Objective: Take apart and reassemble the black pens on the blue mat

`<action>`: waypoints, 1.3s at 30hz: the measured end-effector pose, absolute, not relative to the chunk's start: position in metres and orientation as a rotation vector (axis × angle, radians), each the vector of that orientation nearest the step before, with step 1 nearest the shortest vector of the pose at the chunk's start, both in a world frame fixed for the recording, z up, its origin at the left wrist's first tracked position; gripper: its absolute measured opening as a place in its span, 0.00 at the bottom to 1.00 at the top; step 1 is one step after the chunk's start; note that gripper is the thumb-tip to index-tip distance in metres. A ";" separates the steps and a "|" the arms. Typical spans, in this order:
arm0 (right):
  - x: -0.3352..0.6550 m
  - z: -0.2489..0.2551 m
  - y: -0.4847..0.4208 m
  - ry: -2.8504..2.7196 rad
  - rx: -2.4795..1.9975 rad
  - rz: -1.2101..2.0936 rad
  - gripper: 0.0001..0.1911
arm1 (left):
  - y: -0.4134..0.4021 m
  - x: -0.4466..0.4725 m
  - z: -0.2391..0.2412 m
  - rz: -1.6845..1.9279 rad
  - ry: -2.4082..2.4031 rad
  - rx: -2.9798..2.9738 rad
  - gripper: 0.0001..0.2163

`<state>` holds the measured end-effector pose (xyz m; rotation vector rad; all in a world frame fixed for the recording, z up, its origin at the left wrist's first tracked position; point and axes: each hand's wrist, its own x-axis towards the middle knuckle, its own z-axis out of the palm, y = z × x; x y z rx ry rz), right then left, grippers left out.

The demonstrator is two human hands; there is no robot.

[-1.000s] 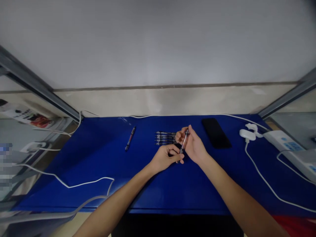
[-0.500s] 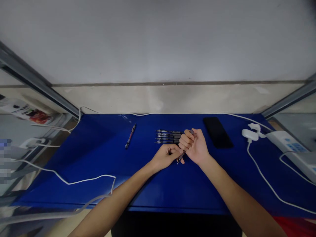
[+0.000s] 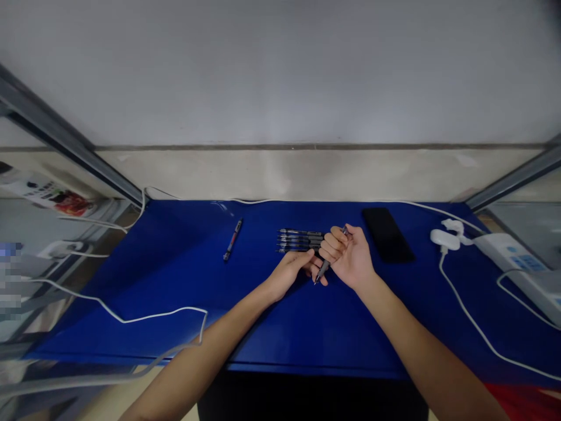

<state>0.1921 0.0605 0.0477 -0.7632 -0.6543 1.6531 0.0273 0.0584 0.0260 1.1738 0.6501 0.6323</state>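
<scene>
My right hand (image 3: 348, 257) is closed in a fist round a pen (image 3: 323, 268), whose tip points down and left out of the fist. My left hand (image 3: 291, 270) lies just left of it with fingers stretched toward the pen's tip and the row of pens. Several dark pens (image 3: 300, 240) lie side by side on the blue table (image 3: 184, 275), right behind both hands. One more pen (image 3: 232, 238) lies alone further left.
A black phone (image 3: 387, 234) lies flat to the right of my right hand. A white charger (image 3: 442, 237) with cable and a white power strip (image 3: 511, 252) sit at the far right. White cables (image 3: 131, 318) trail over the table's left side.
My right hand closed from a finger grip into a fist round the pen. My left hand let go of the pen's lower end and opened, reaching toward the row of pens.
</scene>
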 end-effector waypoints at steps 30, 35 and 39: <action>0.191 0.053 0.059 -0.429 -0.533 1.778 0.19 | 0.060 0.026 0.020 0.645 0.602 1.169 0.28; 0.190 0.050 0.060 -0.396 -0.525 1.804 0.19 | 0.060 0.026 0.021 0.637 0.593 1.181 0.28; 0.189 0.049 0.059 -0.405 -0.525 1.801 0.19 | 0.059 0.026 0.022 0.642 0.590 1.195 0.28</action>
